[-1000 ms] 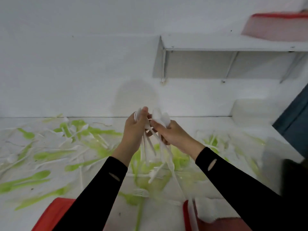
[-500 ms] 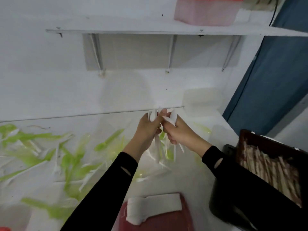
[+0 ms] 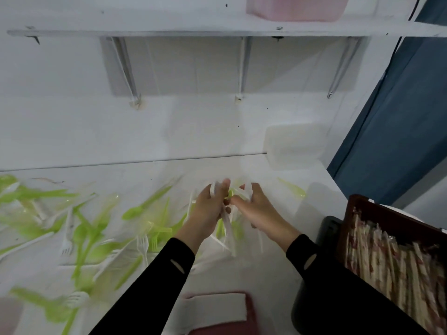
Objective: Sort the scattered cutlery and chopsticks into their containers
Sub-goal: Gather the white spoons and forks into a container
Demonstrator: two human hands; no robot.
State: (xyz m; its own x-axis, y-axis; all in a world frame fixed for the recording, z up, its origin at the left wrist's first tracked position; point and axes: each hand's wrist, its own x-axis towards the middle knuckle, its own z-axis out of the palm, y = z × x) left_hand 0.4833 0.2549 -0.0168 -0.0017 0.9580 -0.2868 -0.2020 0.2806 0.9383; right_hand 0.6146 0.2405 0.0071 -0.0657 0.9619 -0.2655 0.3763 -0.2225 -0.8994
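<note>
Both my hands hold a bundle of white plastic cutlery [image 3: 229, 229] just above the white table [image 3: 271, 269]. My left hand [image 3: 208, 210] grips the bundle near its top, and the handles hang down below it. My right hand [image 3: 259, 210] touches the same bundle from the right, thumb and fingers curled round a few white pieces; motion blur hides the details. Green and white forks and spoons [image 3: 92, 234] lie scattered over the left half of the table. A dark brown box [image 3: 358, 213] at the right holds several wrapped chopsticks [image 3: 396, 267].
A red container [image 3: 250, 315] with white cutlery in it sits at the near edge between my arms. A black object [image 3: 312, 301] stands beside the brown box. A translucent white tub [image 3: 295, 146] stands at the back right. Overhead, a wall shelf [image 3: 193, 22] carries a pink box [image 3: 295, 8].
The view has swung right and then steadied. My hands have dropped lower toward the table with the white bundle still in them. The chopstick box now shows larger at the right.
</note>
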